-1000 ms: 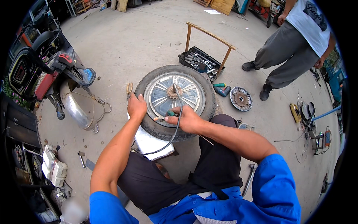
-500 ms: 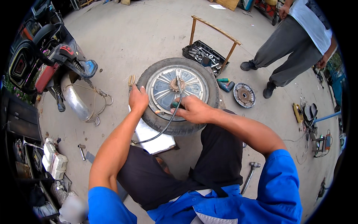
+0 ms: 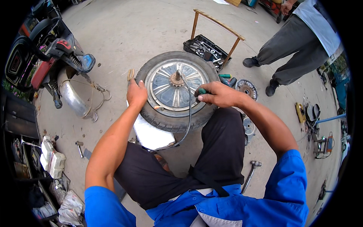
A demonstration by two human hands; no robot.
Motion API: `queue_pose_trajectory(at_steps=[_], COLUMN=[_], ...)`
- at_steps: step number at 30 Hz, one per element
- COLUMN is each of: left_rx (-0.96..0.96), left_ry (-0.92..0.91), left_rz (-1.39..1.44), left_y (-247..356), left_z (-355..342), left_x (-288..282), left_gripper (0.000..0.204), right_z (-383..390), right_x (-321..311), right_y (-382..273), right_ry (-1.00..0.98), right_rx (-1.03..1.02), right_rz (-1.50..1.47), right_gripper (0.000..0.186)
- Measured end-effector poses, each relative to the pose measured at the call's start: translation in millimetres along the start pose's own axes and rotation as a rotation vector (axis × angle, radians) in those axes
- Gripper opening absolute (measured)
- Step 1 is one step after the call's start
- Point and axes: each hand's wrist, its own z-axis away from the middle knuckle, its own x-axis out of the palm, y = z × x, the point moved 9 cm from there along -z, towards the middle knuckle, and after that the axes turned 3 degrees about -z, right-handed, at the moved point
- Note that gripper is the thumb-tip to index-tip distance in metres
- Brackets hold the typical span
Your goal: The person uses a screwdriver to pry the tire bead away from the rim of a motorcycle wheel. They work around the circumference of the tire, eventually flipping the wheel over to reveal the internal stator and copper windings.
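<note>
A wheel (image 3: 166, 94) with a black tyre and a silver spoked hub lies flat before me, a small sprocket at its centre. My left hand (image 3: 137, 93) grips the near-left edge of the tyre, thumb on top. Closed over the right side of the wheel, my right hand (image 3: 219, 94) holds a green-handled tool (image 3: 202, 91); its working end cannot be made out. A black cable (image 3: 190, 106) runs from the axle, over the tyre and down toward a white block (image 3: 153, 132) under the wheel. Yellow-handled pliers (image 3: 130, 73) lie beyond my left hand.
A black toolbox (image 3: 186, 48) with a wooden handle stands behind the wheel. Right of it lie a green-and-grey power tool (image 3: 228, 80) and a round hub cover (image 3: 246, 89). A hammer (image 3: 252, 176) is by my right knee. Another person's legs (image 3: 289, 49) are at upper right; a scooter (image 3: 56, 60) stands left.
My right hand has moved right, away from the hub, with the green-handled tool. The cable's loop has swung right and now hangs over the tyre's near edge. My left hand stays on the tyre.
</note>
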Motion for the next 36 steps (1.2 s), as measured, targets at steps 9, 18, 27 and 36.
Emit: queue_pose_trajectory(at_steps=[9, 18, 27, 36], left_rx=[0.016, 0.013, 0.035, 0.14], left_ry=[-0.003, 0.026, 0.069, 0.023], left_rz=[-0.009, 0.009, -0.036, 0.091], left_y=[2, 1, -13, -28], left_z=[-1, 1, -11, -29], left_x=[-1, -2, 3, 21], left_gripper=[0.055, 0.056, 0.054, 0.053], right_z=[-7, -8, -10, -4], right_x=[8, 3, 12, 14], right_y=[11, 3, -14, 1], right_ry=[-0.009, -0.017, 0.021, 0.167], right_rx=[-0.019, -0.042, -0.103, -0.069], right_rz=[-0.051, -0.009, 0.239, 0.042], right_gripper=[0.033, 0.034, 0.035, 0.03])
